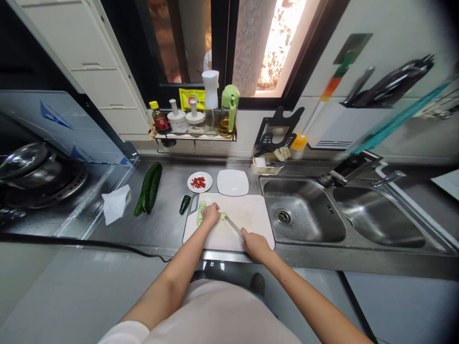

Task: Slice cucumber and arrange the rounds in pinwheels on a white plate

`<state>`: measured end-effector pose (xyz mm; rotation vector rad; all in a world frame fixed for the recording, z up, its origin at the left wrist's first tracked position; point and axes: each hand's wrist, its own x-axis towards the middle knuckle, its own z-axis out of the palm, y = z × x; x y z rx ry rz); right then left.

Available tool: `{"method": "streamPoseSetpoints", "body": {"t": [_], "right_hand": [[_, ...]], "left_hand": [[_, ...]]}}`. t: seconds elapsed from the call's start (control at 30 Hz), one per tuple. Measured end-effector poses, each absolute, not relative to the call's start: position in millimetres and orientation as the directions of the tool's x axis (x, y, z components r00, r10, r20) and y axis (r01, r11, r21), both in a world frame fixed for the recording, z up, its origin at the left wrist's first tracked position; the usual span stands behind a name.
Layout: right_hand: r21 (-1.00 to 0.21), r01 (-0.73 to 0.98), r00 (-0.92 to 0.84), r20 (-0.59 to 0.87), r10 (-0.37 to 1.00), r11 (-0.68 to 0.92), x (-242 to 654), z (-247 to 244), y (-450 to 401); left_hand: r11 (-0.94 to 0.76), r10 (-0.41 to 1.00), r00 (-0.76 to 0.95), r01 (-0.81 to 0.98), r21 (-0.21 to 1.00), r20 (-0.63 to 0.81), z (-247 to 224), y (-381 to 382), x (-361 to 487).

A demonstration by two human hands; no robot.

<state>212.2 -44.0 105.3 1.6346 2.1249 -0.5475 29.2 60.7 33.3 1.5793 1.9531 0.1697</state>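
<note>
My right hand [256,244] is closed round the handle of a knife [234,228], its blade pointing up and left over the white cutting board [247,212]. One pale green cucumber slice [223,216] is at the blade's tip. My left hand [211,215] is low over the board, fingers bent, beside and touching a row of cucumber slices [200,220] along the left side. What its fingers hold, if anything, is hidden. Left of the board's handle lies a dark green cucumber end piece [184,204].
Behind the board stand a small plate of chopped red pieces [198,182] and a white square plate [233,182]. Whole cucumbers [148,188] and a white cloth [116,204] lie left. A double sink [304,210] is at right. A shelf [193,137] holds seasonings.
</note>
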Motion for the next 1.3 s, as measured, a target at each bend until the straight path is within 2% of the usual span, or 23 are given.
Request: {"method": "streamPoseSetpoints", "body": {"t": [0.83, 1.3], "right_hand": [[-0.053, 0.964, -0.248, -0.521, 0.817, 0.259, 201.6, 103.7, -31.9], [0.001, 0.928, -0.323, -0.495, 0.807, 0.372, 206.7, 112.2, -15.7]], "left_hand": [[0.290, 0.914, -0.104, 0.842, 0.454, -0.391, 34.9, 60.8, 29.8], [0.285, 0.917, -0.111, 0.853, 0.437, -0.382, 41.0, 58.3, 30.9]]}}
